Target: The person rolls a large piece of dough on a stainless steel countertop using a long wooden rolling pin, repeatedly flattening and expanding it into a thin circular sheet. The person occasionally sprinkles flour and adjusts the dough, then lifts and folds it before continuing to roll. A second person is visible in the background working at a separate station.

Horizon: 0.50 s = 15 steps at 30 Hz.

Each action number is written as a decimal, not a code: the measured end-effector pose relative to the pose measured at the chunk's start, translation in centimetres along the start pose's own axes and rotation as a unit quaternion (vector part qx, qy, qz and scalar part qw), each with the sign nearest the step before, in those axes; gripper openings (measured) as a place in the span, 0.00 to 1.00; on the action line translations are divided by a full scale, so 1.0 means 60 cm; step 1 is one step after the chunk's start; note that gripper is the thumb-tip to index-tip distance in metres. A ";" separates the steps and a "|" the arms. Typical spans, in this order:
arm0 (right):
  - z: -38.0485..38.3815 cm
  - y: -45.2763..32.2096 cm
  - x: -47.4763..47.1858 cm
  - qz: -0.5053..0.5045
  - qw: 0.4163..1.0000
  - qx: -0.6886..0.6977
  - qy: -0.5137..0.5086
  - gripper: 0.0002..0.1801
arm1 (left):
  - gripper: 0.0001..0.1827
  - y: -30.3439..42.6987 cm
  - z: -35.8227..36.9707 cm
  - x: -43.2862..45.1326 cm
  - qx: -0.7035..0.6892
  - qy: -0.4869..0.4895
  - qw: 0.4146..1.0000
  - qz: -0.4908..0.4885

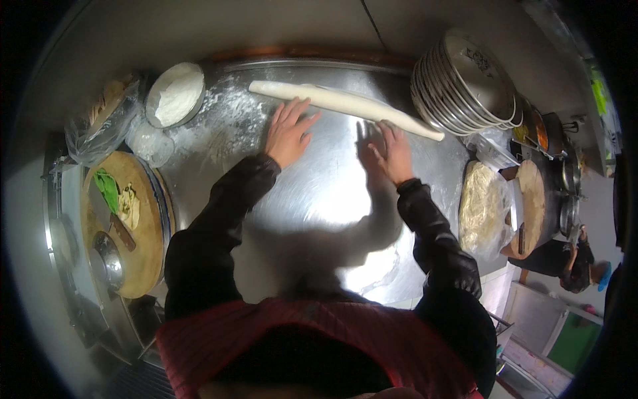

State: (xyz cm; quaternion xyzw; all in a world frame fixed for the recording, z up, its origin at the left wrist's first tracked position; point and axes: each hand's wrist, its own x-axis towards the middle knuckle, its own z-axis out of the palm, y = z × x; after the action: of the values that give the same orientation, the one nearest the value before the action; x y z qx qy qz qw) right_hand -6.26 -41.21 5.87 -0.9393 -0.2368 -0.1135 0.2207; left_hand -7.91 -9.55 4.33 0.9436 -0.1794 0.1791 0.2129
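Observation:
A long pale roll of dough (344,101) lies across the far part of the steel worktop (309,189), slanting down towards the right. Just below its left half is my left hand (290,133), palm down with fingers spread, the fingertips at the dough's near edge. Towards the dough's right end, my right hand (395,153) has its fingertips against the near side and its thumb apart. Neither hand grips anything. Loose flour (229,109) dusts the steel to the left of the dough.
A flour bowl (175,95) and plastic bags (102,119) stand left, above a round chopping board (144,264) bearing a cleaver (122,233) and metal bowl (106,262). At right are stacked plates (478,80), a plastic-covered yellowish mass (481,209), another board (531,199) and a person (563,259).

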 end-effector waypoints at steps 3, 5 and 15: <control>0.021 0.105 0.058 -0.064 0.991 -0.118 0.005 0.42 | 0.31 -0.052 0.036 0.084 0.101 -0.026 0.995 -0.005; 0.016 0.110 0.094 0.125 0.982 -0.054 -0.132 0.43 | 0.33 -0.085 0.033 0.121 0.124 -0.087 0.988 -0.029; -0.023 0.048 -0.047 -0.086 0.990 -0.022 -0.110 0.38 | 0.29 -0.028 -0.052 -0.116 0.068 -0.127 0.989 0.039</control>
State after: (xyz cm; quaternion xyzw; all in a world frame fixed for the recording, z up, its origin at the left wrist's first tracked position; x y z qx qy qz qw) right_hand -7.40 -45.21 5.14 -0.9268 -0.3371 -0.0329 0.1622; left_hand -14.09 -4.82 3.52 0.9633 -0.2292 0.0775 0.1166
